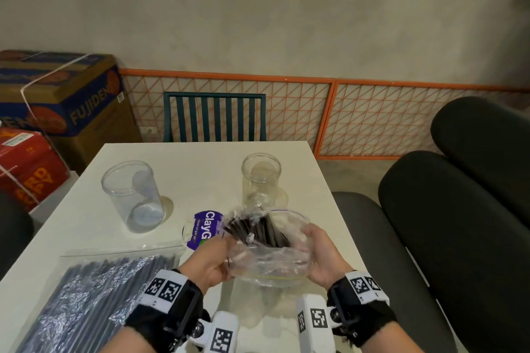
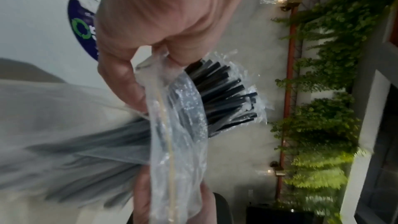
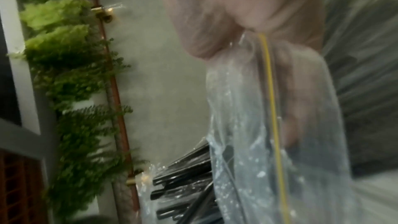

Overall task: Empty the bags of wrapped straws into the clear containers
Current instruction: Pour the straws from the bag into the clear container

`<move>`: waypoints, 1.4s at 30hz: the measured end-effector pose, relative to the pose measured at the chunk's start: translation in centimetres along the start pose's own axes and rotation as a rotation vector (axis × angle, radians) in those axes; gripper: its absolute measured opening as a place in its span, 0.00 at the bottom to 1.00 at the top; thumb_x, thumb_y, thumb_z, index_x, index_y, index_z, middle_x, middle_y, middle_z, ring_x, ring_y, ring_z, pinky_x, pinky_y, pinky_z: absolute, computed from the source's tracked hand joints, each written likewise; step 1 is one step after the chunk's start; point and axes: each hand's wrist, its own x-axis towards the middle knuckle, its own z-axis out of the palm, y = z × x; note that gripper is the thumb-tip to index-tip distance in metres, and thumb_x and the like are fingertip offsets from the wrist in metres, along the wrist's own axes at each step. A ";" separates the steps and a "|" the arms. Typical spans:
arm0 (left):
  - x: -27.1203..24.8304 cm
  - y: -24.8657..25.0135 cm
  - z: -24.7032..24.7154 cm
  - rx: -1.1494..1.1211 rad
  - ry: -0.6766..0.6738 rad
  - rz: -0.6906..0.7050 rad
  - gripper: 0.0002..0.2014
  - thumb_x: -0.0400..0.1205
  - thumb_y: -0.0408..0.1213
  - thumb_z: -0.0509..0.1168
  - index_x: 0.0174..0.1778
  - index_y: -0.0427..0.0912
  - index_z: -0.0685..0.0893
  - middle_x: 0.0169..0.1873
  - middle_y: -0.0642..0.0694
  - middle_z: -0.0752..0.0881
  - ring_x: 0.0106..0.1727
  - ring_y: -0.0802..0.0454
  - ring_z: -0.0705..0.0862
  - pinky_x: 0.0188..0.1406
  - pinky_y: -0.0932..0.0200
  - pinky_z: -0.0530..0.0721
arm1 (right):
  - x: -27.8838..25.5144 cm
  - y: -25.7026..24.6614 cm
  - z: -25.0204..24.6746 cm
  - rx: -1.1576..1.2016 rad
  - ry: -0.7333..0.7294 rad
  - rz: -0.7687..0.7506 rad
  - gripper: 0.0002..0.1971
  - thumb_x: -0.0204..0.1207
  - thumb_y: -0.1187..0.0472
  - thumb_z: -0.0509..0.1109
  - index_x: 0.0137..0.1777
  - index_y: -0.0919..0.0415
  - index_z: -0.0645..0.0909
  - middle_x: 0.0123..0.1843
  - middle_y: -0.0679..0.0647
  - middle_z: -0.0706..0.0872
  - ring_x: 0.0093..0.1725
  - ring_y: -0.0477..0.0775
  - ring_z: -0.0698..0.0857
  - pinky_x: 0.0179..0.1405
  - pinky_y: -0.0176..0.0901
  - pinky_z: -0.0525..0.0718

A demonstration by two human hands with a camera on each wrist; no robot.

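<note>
A clear plastic bag [image 1: 269,259] with its mouth held open hangs between my two hands above the near table edge. Black wrapped straws [image 1: 256,231] stick out of its mouth, pointing away from me. My left hand [image 1: 210,262] pinches the bag's left rim [image 2: 159,67]; my right hand [image 1: 322,255] pinches its right rim [image 3: 256,40]. The straws [image 2: 224,98] fan out of the bag in the left wrist view, and their ends [image 3: 183,181] show in the right wrist view. Two empty clear containers stand on the white table [image 1: 200,160]: a wide one [image 1: 132,195] at left, a narrower one [image 1: 261,178] beyond the bag.
A second sealed bag of wrapped straws [image 1: 94,298] lies flat at the near left. A round purple lid [image 1: 205,229] lies beside the held bag. Cardboard boxes [image 1: 57,100] stand at far left, a green chair [image 1: 215,116] behind the table, black cushions [image 1: 459,209] at right.
</note>
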 end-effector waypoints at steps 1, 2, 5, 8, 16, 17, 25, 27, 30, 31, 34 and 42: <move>0.1 -0.1 -0.2 0.008 0.016 -0.021 0.09 0.85 0.28 0.55 0.45 0.37 0.79 0.30 0.41 0.83 0.15 0.49 0.84 0.11 0.61 0.80 | -0.1 -0.1 0.1 -0.053 -0.010 0.019 0.18 0.78 0.57 0.56 0.55 0.67 0.83 0.43 0.66 0.91 0.40 0.62 0.91 0.40 0.50 0.90; 0.2 0.0 -0.3 0.022 0.023 -0.041 0.10 0.85 0.27 0.55 0.42 0.36 0.79 0.26 0.40 0.83 0.13 0.48 0.82 0.09 0.60 0.80 | 0.0 -0.1 -0.2 -0.146 -0.003 0.041 0.18 0.79 0.54 0.58 0.58 0.63 0.82 0.47 0.63 0.90 0.43 0.61 0.90 0.48 0.55 0.89; 0.6 0.0 -0.2 -0.044 -0.014 -0.056 0.15 0.86 0.23 0.48 0.39 0.35 0.77 0.15 0.38 0.84 0.13 0.44 0.83 0.12 0.48 0.83 | 0.8 -0.3 -0.6 -0.341 0.131 0.046 0.10 0.82 0.56 0.61 0.44 0.61 0.77 0.36 0.55 0.86 0.33 0.55 0.89 0.41 0.57 0.88; 0.1 0.2 0.1 -0.168 -0.079 -0.059 0.11 0.86 0.28 0.50 0.42 0.36 0.75 0.21 0.34 0.83 0.21 0.43 0.85 0.28 0.41 0.88 | 1.3 -0.6 -1.0 -0.239 0.230 0.028 0.13 0.84 0.63 0.57 0.36 0.63 0.72 0.26 0.57 0.87 0.28 0.57 0.89 0.37 0.62 0.87; 1.1 0.0 -1.5 0.015 -0.198 -0.182 0.12 0.86 0.27 0.50 0.42 0.36 0.76 0.35 0.38 0.83 0.35 0.39 0.84 0.14 0.38 0.83 | 1.4 -0.4 -0.3 -0.066 0.214 -0.027 0.11 0.80 0.75 0.54 0.53 0.61 0.73 0.23 0.57 0.82 0.24 0.53 0.83 0.28 0.48 0.87; 1.1 0.0 -1.3 -0.033 -0.210 -0.176 0.14 0.87 0.26 0.48 0.39 0.36 0.76 0.31 0.40 0.84 0.33 0.39 0.85 0.13 0.35 0.81 | 1.2 -0.4 -0.1 -0.036 0.182 -0.042 0.14 0.81 0.76 0.53 0.59 0.60 0.72 0.22 0.58 0.84 0.21 0.51 0.83 0.23 0.45 0.87; -0.9 3.3 0.1 -0.104 -0.504 -0.043 0.21 0.81 0.46 0.47 0.57 0.39 0.79 0.48 0.38 0.86 0.56 0.36 0.83 0.59 0.28 0.77 | -2.9 -4.7 2.2 -0.168 -0.055 -0.234 0.18 0.80 0.52 0.57 0.60 0.63 0.76 0.56 0.66 0.85 0.52 0.68 0.84 0.49 0.63 0.87; -1.6 5.6 1.3 -0.064 -0.504 0.008 0.30 0.83 0.58 0.45 0.54 0.38 0.84 0.48 0.34 0.90 0.56 0.36 0.84 0.56 0.34 0.79 | -3.5 -7.0 4.0 -0.215 -0.124 -0.354 0.24 0.80 0.47 0.60 0.70 0.61 0.75 0.69 0.71 0.79 0.63 0.73 0.78 0.69 0.65 0.74; -2.5 9.2 3.8 0.111 -0.541 0.154 0.25 0.81 0.61 0.56 0.56 0.44 0.86 0.52 0.35 0.90 0.54 0.38 0.88 0.59 0.39 0.81 | -3.1 -9.7 6.5 -0.394 -0.144 -0.463 0.22 0.76 0.57 0.70 0.67 0.68 0.78 0.66 0.70 0.82 0.64 0.74 0.81 0.71 0.63 0.75; -2.8 10.0 4.4 0.171 -0.576 0.191 0.23 0.79 0.57 0.63 0.61 0.43 0.84 0.57 0.34 0.87 0.56 0.39 0.87 0.61 0.40 0.80 | -3.0 -10.5 7.5 -0.474 -0.108 -0.522 0.22 0.72 0.60 0.73 0.64 0.70 0.79 0.62 0.68 0.85 0.61 0.70 0.83 0.69 0.63 0.78; -2.7 11.3 5.1 0.228 -0.608 0.255 0.17 0.80 0.47 0.66 0.56 0.39 0.84 0.48 0.37 0.87 0.47 0.45 0.84 0.51 0.50 0.84 | -2.2 -12.4 9.5 -0.641 -0.098 -0.651 0.16 0.69 0.66 0.74 0.57 0.69 0.80 0.51 0.59 0.89 0.49 0.57 0.88 0.51 0.47 0.87; -1.4 14.6 5.3 0.270 -0.688 0.376 0.20 0.80 0.47 0.60 0.64 0.39 0.81 0.50 0.42 0.89 0.41 0.55 0.89 0.41 0.63 0.88 | 0.1 -14.5 12.2 -0.946 -0.068 -0.752 0.46 0.64 0.57 0.80 0.78 0.56 0.58 0.74 0.56 0.74 0.67 0.54 0.81 0.64 0.50 0.84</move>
